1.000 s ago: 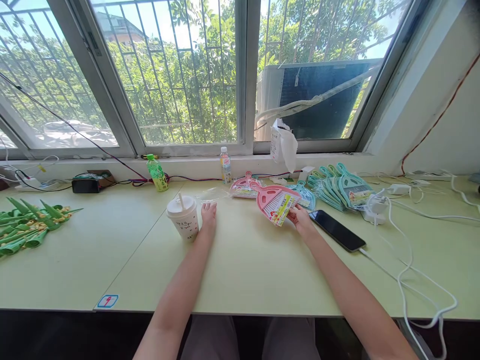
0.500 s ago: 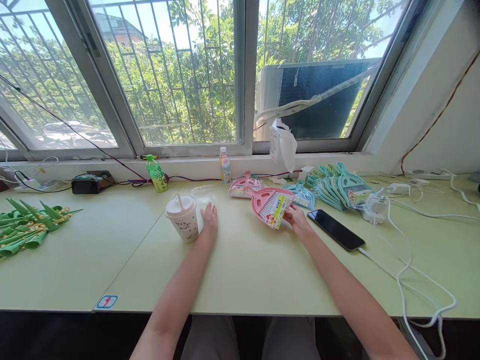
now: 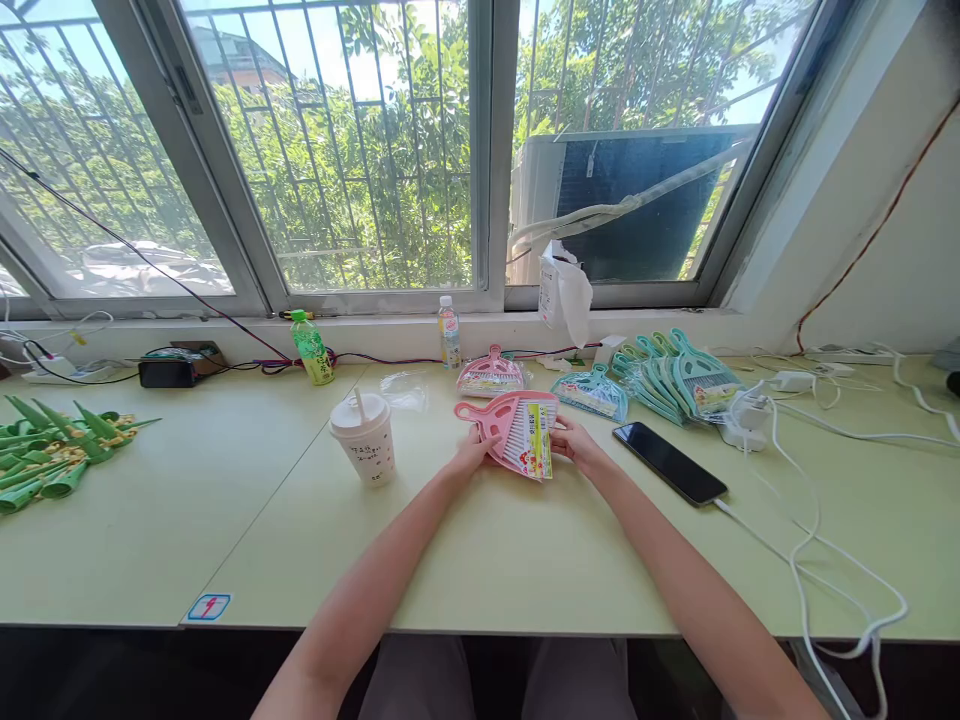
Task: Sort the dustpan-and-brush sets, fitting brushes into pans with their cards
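Between my two hands, just above the table, is a pink dustpan and brush set (image 3: 514, 428) with a yellow label. My left hand (image 3: 472, 450) grips it near the handle, the thumb on top. On its right edge, my right hand (image 3: 574, 442) keeps hold, fingers partly behind it. Beyond it lies another pink set (image 3: 491, 375) in clear wrapping, with a blue set (image 3: 594, 392) to the right of that. A thin clear plastic bag (image 3: 405, 392) rests flat, behind and left of my left hand.
A lidded paper cup (image 3: 364, 440) with a straw stands left of my left hand. To the right are a black phone (image 3: 670, 463), white cables (image 3: 814, 560) and a row of green dustpan sets (image 3: 679, 375). Bottles (image 3: 312, 348) stand along the window; green plastic pieces (image 3: 64, 450) lie far left.
The pink dustpan set has moved left and nearer to me in my right hand. My left hand has left the clear bag beside the cup and taken hold of the set.
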Available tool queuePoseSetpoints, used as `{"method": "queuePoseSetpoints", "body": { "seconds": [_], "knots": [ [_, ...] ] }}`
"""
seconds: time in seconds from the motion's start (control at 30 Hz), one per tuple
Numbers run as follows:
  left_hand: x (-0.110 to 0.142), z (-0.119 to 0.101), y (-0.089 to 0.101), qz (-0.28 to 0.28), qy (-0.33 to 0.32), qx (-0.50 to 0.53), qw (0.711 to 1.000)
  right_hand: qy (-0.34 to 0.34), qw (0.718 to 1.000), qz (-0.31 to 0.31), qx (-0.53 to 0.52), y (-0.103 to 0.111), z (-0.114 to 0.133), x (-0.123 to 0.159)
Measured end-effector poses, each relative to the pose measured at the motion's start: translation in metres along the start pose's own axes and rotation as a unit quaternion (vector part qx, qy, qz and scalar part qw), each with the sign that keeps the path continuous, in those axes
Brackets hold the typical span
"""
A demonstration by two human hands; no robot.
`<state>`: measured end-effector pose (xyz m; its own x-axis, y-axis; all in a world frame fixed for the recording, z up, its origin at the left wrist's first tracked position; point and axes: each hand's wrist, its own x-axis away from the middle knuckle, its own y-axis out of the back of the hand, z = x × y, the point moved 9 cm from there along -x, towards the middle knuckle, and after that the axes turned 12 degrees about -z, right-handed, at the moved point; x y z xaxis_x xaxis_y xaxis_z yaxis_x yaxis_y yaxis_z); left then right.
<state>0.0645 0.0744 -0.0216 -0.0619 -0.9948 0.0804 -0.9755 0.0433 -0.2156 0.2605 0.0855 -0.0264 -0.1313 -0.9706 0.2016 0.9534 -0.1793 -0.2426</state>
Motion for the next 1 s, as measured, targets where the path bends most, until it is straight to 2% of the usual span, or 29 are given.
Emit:
{"method": "queuePoseSetpoints", "body": {
  "seconds": [0.1, 0.2, 0.37, 0.47, 0.53, 0.57, 0.67, 0.73, 0.8, 0.83, 0.93, 1.0],
  "knots": [
    [0.004, -0.002, 0.005, -0.029, -0.003, -0.033, 0.999, -0.041, 0.999, 0.003, 0.0, -0.008, -0.005, 0.005],
    [0.006, -0.01, 0.011, -0.061, -0.01, -0.029, 0.998, -0.046, 0.999, 0.014, 0.004, -0.016, -0.005, 0.012],
    [0.004, -0.019, 0.018, -0.104, -0.046, -0.048, 0.992, 0.031, 0.991, 0.057, 0.116, -0.024, -0.006, 0.012],
    [-0.001, -0.023, 0.031, -0.152, -0.075, -0.061, 0.984, 0.066, 0.978, -0.003, 0.198, -0.003, -0.002, -0.001],
    [-0.004, -0.029, 0.042, -0.194, -0.11, -0.055, 0.973, 0.125, 0.943, -0.088, 0.296, 0.022, 0.015, -0.008],
    [-0.004, -0.033, 0.048, -0.214, -0.131, -0.048, 0.967, 0.16, 0.911, -0.135, 0.357, 0.035, 0.027, -0.009],
    [-0.001, -0.043, 0.058, -0.252, -0.176, -0.026, 0.951, 0.252, 0.782, -0.247, 0.514, 0.063, 0.062, 0.003],
    [0.002, -0.047, 0.057, -0.251, -0.186, -0.019, 0.95, 0.313, 0.707, -0.296, 0.561, 0.065, 0.082, 0.019],
    [0.007, -0.052, 0.05, -0.233, -0.195, -0.027, 0.952, 0.384, 0.656, -0.306, 0.573, 0.05, 0.094, 0.039],
    [0.011, -0.055, 0.044, -0.22, -0.204, -0.039, 0.953, 0.42, 0.644, -0.29, 0.57, 0.036, 0.096, 0.048],
    [0.025, -0.06, 0.018, -0.161, -0.24, -0.108, 0.951, 0.514, 0.639, -0.187, 0.541, -0.018, 0.09, 0.075],
    [0.037, -0.059, -0.003, -0.109, -0.259, -0.155, 0.947, 0.551, 0.637, -0.114, 0.526, -0.053, 0.078, 0.093]
  ]
}}
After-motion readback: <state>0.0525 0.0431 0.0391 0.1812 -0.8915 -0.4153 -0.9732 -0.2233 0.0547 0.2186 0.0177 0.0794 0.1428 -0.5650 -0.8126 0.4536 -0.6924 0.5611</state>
